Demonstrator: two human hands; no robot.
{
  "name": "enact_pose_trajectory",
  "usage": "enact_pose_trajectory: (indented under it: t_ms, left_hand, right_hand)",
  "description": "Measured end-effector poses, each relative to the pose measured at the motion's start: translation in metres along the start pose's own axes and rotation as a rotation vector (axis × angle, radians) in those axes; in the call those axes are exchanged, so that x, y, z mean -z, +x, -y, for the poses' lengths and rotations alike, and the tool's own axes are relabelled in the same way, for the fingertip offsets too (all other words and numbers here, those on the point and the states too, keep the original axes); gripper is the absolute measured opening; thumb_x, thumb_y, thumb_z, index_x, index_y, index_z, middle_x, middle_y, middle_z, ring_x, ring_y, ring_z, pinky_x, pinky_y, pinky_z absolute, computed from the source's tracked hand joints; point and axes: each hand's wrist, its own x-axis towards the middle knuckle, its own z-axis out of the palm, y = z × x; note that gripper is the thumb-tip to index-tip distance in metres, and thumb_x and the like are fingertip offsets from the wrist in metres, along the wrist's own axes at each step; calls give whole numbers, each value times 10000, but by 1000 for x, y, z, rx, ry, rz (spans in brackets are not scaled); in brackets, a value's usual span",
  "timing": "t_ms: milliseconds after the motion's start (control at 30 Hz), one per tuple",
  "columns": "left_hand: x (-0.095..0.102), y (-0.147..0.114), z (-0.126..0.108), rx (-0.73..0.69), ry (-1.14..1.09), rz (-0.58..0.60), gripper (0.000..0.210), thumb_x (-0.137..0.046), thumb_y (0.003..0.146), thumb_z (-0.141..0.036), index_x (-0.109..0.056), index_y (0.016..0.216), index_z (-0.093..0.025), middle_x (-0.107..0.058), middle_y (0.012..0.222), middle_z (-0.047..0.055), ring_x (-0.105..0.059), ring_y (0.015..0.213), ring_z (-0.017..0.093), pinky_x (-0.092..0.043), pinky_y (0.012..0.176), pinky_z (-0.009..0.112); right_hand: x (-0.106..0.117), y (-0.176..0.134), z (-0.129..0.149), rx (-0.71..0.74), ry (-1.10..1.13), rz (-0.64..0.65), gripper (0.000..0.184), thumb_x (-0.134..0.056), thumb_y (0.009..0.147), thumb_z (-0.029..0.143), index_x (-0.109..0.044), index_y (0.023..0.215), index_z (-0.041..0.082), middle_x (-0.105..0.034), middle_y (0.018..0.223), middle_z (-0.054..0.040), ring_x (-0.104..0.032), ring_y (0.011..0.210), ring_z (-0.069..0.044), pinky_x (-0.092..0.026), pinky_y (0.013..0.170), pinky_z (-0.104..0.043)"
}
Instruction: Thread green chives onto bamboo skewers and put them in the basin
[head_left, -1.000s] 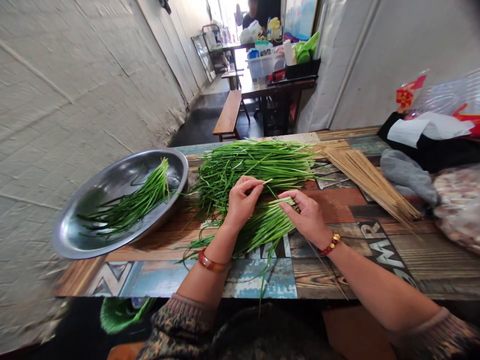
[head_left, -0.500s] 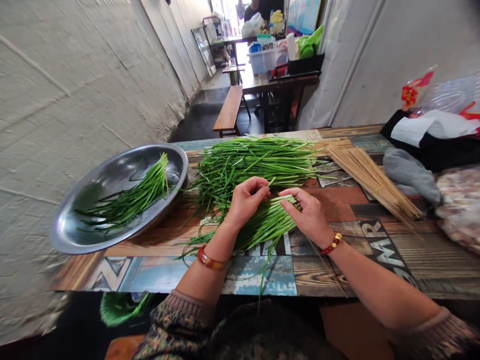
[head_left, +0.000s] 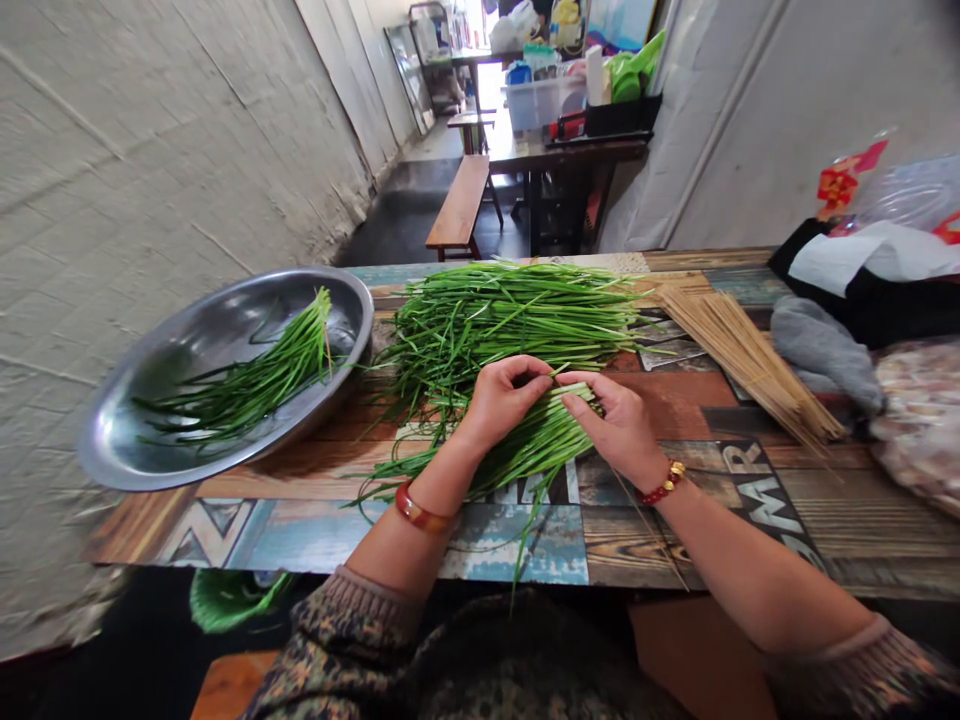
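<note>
My right hand (head_left: 621,420) is closed round the pale ends of a bunch of chives (head_left: 544,440), whose green leaves trail left across the table. A thin bamboo skewer (head_left: 651,530) runs from under that hand toward the table's front edge; where it meets the stalks is hidden. My left hand (head_left: 504,402) pinches the end of a chive stalk, its fingertips close to those of my right hand. Just behind both hands lies a big loose pile of chives (head_left: 510,310). Another bunch of chives (head_left: 259,380) rests in a steel basin (head_left: 169,345) on the left.
A bundle of bamboo skewers (head_left: 750,360) lies to the right. Beyond it are a grey cloth-like lump (head_left: 821,340) and a plastic bag of pale pieces (head_left: 922,410). A green bag-lined bin (head_left: 232,600) stands below the table. Farther off are a bench (head_left: 461,205) and another table.
My left hand has moved slightly right, so its fingertips now come close to my right hand's. My right hand keeps its hold on the bunch. The view has shifted a little.
</note>
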Motion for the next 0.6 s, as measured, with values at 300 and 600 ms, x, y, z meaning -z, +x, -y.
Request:
enact_pose_trajectory:
  t_ms: [300,600]
  left_hand:
    - [0,0,-2,1,-2,13,115,-651,736,-238,-703,754,-138,-679,718,23,-571,649,118,-438,619,219]
    - [1,-1,-6,13,18,24,113,-638,748,-223,-694,742,-126,-676,717,21,-569,647,110,-429,624,213]
  right_hand:
    - [0,0,3,5,-8,9,235,-553,842,298,-686,1019,218,-737,982,-38,-680,858,-191,-515,789,-310]
    - [-1,0,1,6,0,14,225,-562,843,289,-687,1007,200,-737,965,-42,-679,847,-184,-510,773,-296]
